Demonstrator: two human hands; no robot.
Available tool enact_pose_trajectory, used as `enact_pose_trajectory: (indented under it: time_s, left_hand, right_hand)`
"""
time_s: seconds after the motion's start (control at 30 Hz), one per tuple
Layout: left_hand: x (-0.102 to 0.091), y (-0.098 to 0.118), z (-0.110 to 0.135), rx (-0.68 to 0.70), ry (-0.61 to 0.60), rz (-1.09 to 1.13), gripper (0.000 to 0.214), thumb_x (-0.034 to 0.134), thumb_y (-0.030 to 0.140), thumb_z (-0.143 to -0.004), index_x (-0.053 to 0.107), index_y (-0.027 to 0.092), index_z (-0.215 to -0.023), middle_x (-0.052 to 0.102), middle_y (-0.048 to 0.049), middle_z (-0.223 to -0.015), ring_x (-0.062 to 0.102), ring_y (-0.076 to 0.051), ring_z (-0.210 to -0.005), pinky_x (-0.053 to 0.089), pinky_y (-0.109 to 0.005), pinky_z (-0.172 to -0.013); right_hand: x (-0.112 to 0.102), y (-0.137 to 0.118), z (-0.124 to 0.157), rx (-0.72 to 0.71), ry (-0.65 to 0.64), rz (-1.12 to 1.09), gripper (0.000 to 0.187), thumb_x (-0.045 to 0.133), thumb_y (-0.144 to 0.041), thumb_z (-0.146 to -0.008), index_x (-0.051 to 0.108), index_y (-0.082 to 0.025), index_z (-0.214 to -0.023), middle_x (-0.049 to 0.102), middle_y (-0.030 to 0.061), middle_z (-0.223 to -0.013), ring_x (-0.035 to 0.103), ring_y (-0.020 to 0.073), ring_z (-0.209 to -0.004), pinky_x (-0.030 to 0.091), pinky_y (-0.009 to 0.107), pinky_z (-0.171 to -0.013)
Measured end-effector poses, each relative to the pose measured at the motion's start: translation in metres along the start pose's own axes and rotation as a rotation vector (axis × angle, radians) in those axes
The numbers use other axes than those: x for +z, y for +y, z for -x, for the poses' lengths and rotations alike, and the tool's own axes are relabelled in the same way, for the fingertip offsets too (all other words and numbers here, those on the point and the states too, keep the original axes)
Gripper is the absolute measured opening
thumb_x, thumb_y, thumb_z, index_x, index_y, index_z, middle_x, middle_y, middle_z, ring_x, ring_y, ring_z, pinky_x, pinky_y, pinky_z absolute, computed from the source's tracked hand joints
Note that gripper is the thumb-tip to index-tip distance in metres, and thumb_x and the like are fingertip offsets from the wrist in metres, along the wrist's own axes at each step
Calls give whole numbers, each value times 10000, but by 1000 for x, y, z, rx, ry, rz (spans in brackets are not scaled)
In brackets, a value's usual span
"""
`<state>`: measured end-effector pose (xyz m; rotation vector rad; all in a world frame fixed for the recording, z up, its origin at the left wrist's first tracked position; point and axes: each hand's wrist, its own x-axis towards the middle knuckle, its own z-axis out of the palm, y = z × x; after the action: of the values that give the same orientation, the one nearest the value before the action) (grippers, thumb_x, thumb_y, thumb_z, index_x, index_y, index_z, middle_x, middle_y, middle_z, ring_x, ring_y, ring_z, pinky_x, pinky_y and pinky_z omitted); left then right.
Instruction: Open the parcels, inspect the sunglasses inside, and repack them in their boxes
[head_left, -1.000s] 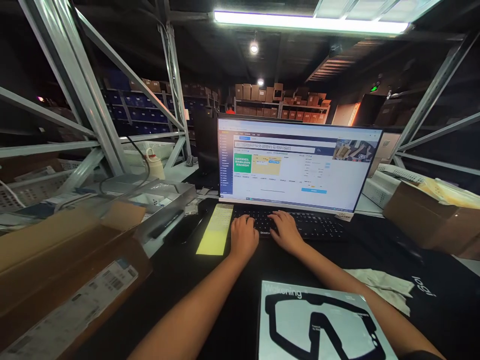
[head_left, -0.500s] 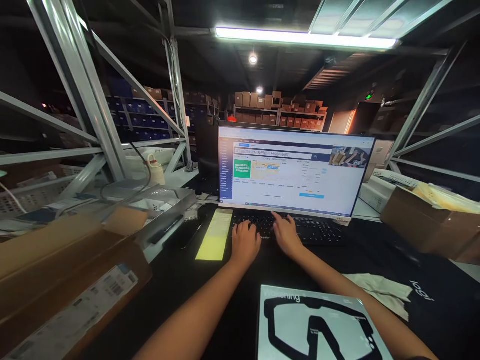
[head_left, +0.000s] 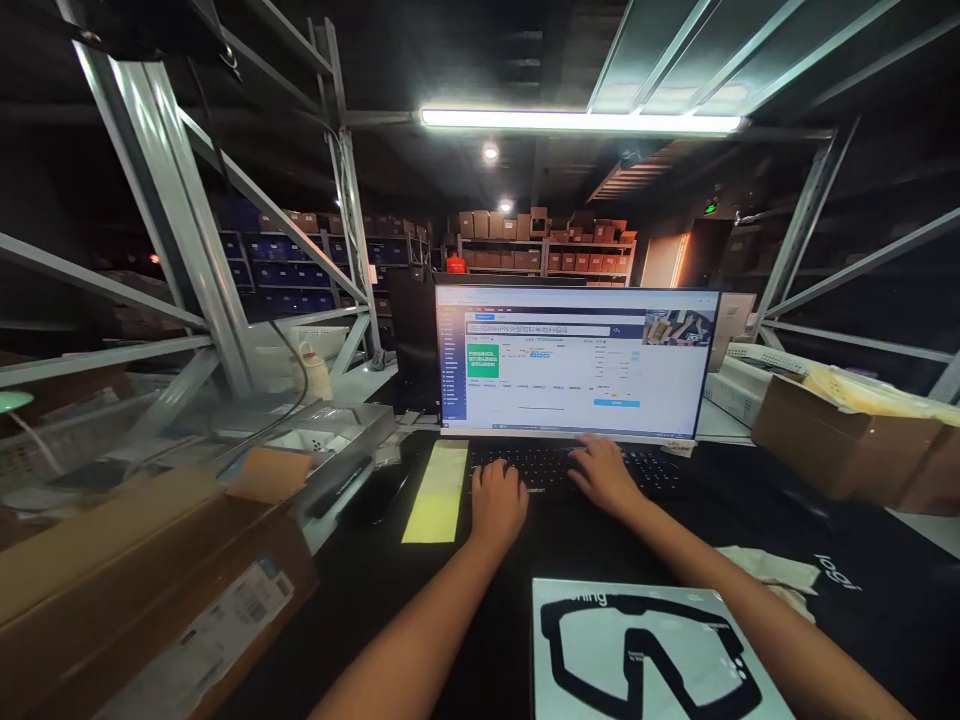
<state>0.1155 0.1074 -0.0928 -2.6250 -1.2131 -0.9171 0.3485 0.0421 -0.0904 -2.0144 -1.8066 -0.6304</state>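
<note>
A black keyboard lies below a lit monitor. My left hand rests over its left end, fingers spread on the keys. Further right on the keyboard, my right hand has its fingers stretched out towards the upper keys. Neither hand holds anything. Yellow sticky paper lies just left of my left hand. Between my forearms sits a white box printed with a black glasses outline; its lower end is cut off by the frame.
An opened cardboard box stands at left, beside a grey tray. At right are another cardboard box, a crumpled cloth and a dark mouse on the black desk mat. Metal uprights frame the desk.
My right hand has moved right along the keyboard. My left hand stays over the left keys. The camera view has tilted up slightly, and a red shape shows more behind the monitor.
</note>
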Motion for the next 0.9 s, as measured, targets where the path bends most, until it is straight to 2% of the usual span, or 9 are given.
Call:
enact_pose_trajectory:
  time_s: [0.13,0.23,0.33,0.4,0.47,0.53,0.63,0.73,0.9]
  left_hand:
    - [2,-1,2,30,-8,21,157,577,190,-883,657,163,-1016,613,-136,-1224,548,-291,-1204,334,-497,-1141]
    - [4,-2,2,27,-7,42,192,606,194,-853,654,150,-1033,613,-141,-1219,551,-301,-1192,351,-497,-1125]
    - [4,-2,1,17,-4,61,185,603,197,-860,656,138,-1027,617,-149,-1187,571,-310,-1152,400,-491,-1077]
    - [4,-2,0,12,-4,67,169,598,188,-868,657,138,-1018,618,-146,-1165,585,-309,-1125,425,-482,-1048]
    - [3,-2,1,12,-6,68,154,587,176,-877,655,143,-1011,616,-140,-1155,594,-304,-1111,440,-471,-1032]
    - [1,-2,1,19,-10,67,151,577,168,-888,651,148,-1018,612,-132,-1157,597,-293,-1107,453,-452,-1021]
    - [0,-1,2,43,-21,71,153,582,165,-890,646,155,-1029,608,-122,-1177,598,-275,-1110,468,-418,-1010]
    - [0,0,2,55,-24,75,139,584,166,-889,647,162,-1013,614,-117,-1181,599,-274,-1104,478,-416,-998]
    - [0,-2,4,22,-5,66,150,528,160,-912,646,145,-1003,610,-143,-1177,591,-304,-1112,465,-467,-1004]
  right_hand:
    - [-30,75,24,146,-30,156,228,592,-316,-965,658,-157,-1114,638,99,-1217,583,260,-1160,460,494,-1009]
    - [-55,142,64,315,-42,272,246,471,-161,-936,706,-88,-943,674,201,-1044,625,317,-1049,470,473,-923]
    - [-67,195,114,431,-49,337,296,460,-195,-900,707,-93,-1026,671,205,-1107,633,347,-1046,484,471,-897]
    - [-64,222,144,519,-39,354,387,463,-338,-903,689,-107,-1117,661,203,-1140,640,377,-1037,506,493,-869]
    - [-55,242,166,596,-22,349,513,466,-481,-882,664,-129,-1197,641,215,-1182,638,422,-1044,518,534,-850]
    - [-43,260,179,639,-9,323,572,480,-517,-858,641,-135,-1252,629,230,-1201,626,441,-1096,516,529,-889]
    - [-28,282,189,651,-11,273,574,503,-430,-830,618,-126,-1303,623,224,-1225,603,408,-1186,503,463,-973]
    - [-20,297,195,646,-33,233,538,476,-357,-823,642,-147,-1289,614,206,-1260,626,392,-1162,517,467,-950]
    - [-14,308,204,637,-46,199,524,419,-392,-905,605,-196,-1354,552,206,-1365,607,397,-1183,502,464,-929]
